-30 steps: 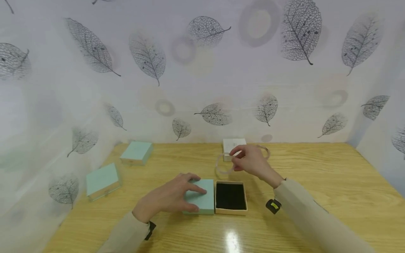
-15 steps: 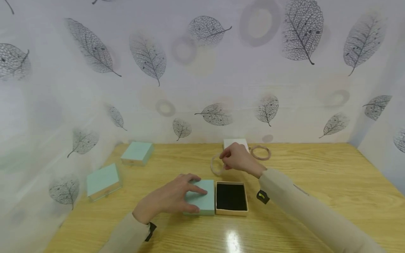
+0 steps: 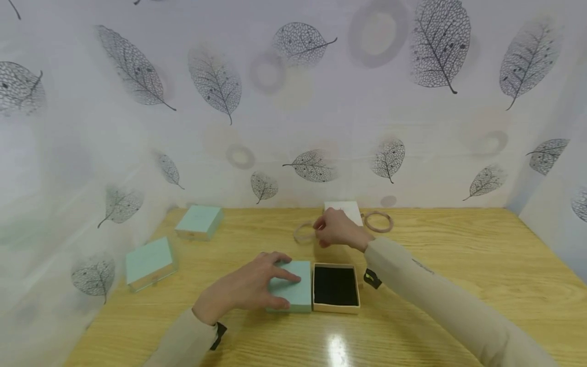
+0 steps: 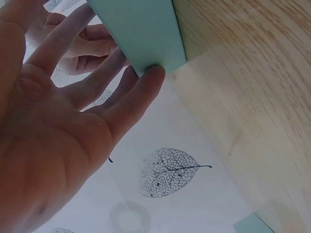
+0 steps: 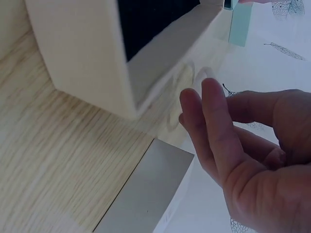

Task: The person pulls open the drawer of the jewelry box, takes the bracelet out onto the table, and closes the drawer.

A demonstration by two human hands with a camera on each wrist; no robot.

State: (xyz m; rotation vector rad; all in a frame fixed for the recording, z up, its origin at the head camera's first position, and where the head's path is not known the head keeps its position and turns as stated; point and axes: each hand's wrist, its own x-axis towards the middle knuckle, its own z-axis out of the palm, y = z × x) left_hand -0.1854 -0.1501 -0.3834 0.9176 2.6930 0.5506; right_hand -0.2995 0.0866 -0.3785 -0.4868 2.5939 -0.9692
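My left hand [image 3: 243,283] holds a mint-green box [image 3: 300,285], index finger stretched over its top, thumb at the near edge and other fingers towards the far edge. In the left wrist view a fingertip [image 4: 154,73] meets the box's side. Snug against the box's right lies a cream tray [image 3: 336,308] lined in black. Beyond the tray, my right hand [image 3: 339,229] pinches a pale translucent bangle [image 3: 298,235] that sticks out to its left. From the right wrist, this bangle [image 5: 206,73] shows faintly past the fingertips, whose exact contact I cannot see.
Behind my right hand stands a white box [image 3: 353,210], partly covered. A pinkish-brown bangle [image 3: 378,230] lies to its right. Two more mint-green boxes, one nearer [image 3: 149,260] and one farther [image 3: 202,219], sit at the left. A leaf-patterned wall covering [image 3: 312,127] rises behind the table.
My right hand has moved left with the pale bangle, away from the pinkish-brown one, which now shows fully. The pale bangle appears flatter. My left hand stays put.
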